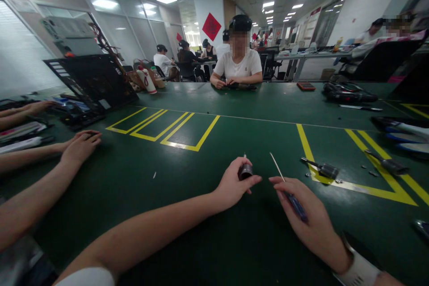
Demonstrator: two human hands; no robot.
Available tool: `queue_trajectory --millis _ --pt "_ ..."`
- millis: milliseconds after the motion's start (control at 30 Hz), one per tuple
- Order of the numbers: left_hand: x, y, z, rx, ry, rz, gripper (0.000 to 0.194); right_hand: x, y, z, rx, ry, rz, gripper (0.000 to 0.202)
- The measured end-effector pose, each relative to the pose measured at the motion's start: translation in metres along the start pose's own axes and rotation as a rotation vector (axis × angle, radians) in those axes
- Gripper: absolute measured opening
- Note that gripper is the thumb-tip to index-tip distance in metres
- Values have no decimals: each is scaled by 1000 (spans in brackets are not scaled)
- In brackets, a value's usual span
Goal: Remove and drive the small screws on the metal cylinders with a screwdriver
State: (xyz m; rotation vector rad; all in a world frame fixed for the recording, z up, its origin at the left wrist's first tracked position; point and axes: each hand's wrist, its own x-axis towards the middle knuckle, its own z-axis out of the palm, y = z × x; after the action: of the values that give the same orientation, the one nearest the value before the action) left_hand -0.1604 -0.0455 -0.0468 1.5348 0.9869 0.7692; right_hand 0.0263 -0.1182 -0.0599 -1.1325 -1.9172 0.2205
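My left hand (233, 183) is closed around a dark metal cylinder with a thin tip (246, 171), which points up and away from me just above the green table. In my right hand (313, 216) lies a screwdriver (296, 207) with a blue handle. Its long thin blade sticks out forward and to the left, apart from the cylinder. To the right of my right hand, a similar dark cylinder with a shaft (326, 170) rests on the table, with small rings (339, 181) near it. Farther right is another such cylinder (393, 165).
Yellow tape outlines (187, 146) mark the green table (161, 214). A co-worker's hands (80, 145) rest at the left, near a black rack (97, 80). Across the table sits a person in white (237, 67). A black tool bag (348, 92) lies back right.
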Motion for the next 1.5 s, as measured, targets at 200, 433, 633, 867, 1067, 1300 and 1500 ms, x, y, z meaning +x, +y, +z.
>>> queue_trajectory --millis 200,433,633,867,1067,1300,1500 --pt "31 2 21 -761 43 -234 16 -1 -7 -6 65 62 -33 25" --pt "29 6 14 -954 71 -300 23 1 -16 -9 91 -15 -84 21" --pt "24 8 9 -893 -59 -225 46 4 -16 -8 72 -5 -35 22" --pt "24 -5 7 -290 -124 -64 45 3 -12 -5 85 -45 19 21" --pt "25 1 -6 552 -24 263 32 3 -14 -10 105 -64 13 23" --pt "23 -2 -3 579 -100 262 33 2 -16 -12 132 -88 -27 27" --pt "21 0 1 580 -109 317 21 4 -20 -15 168 -52 -33 28"
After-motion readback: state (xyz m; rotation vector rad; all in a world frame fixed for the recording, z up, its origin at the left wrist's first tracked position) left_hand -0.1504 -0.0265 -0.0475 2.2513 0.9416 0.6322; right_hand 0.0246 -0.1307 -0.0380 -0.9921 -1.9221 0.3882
